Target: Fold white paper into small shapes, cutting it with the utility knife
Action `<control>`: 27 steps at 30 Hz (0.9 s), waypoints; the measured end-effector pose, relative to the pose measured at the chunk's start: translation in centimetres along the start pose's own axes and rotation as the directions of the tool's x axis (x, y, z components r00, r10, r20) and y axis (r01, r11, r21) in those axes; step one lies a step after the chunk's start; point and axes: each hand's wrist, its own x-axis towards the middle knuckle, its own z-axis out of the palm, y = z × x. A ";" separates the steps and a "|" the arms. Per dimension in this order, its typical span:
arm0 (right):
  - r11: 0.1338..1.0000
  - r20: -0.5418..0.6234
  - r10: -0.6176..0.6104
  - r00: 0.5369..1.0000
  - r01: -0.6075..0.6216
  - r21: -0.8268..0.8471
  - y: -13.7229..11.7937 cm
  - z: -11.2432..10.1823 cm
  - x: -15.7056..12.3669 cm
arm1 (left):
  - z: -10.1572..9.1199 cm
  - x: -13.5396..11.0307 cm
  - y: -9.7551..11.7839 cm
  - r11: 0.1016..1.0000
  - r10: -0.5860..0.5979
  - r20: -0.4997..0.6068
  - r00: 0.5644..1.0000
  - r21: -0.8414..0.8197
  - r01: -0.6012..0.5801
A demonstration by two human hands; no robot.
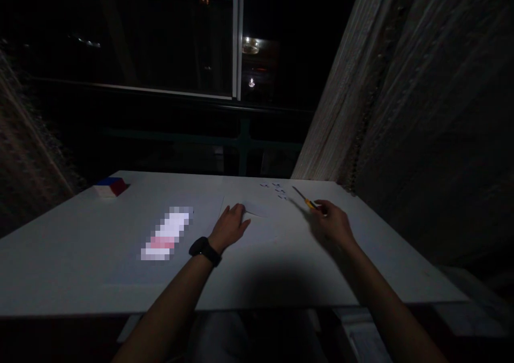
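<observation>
My left hand [229, 227], with a black watch [204, 249] on its wrist, lies flat on a white sheet of paper [257, 234]. Its thumb points away from the fingers, and a raised paper flap [254, 211] shows beside the fingertips. To the right, my right hand [334, 219] is closed around a slim tool with a yellow handle and dark pointed blade [308, 202]; whether it is a knife or scissors I cannot tell. The tool's tip points up and left, near several small pieces with dark marks [278, 190] on the table.
The white table [72, 269] has a glowing, blurred-out phone-like screen [166, 233] on its left part. A puzzle cube [110, 187] sits at the far left corner. Curtains [333, 100] hang at both sides of a dark window [160, 42]. The light is dim.
</observation>
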 end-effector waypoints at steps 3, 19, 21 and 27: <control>0.951 -0.135 0.163 0.977 -0.192 -0.241 4.1 -2.2 1.1 | 0.3 0.0 -0.2 0.999 0.032 0.006 0.999 -0.024 -0.032; 0.828 -0.071 0.269 0.961 -0.268 -0.493 11.5 -2.6 -0.1 | -1.2 1.2 1.0 0.731 -0.386 -0.197 0.901 -0.661 0.169; 0.821 -0.123 0.244 0.962 -0.273 -0.501 10.4 -2.6 -0.1 | -1.5 1.6 1.1 0.578 -0.516 -0.184 0.837 -0.796 0.181; 0.872 0.082 0.141 0.987 -0.084 -0.482 3.7 -0.3 0.6 | -1.8 2.3 1.8 0.283 -0.695 -0.107 0.711 -0.950 0.134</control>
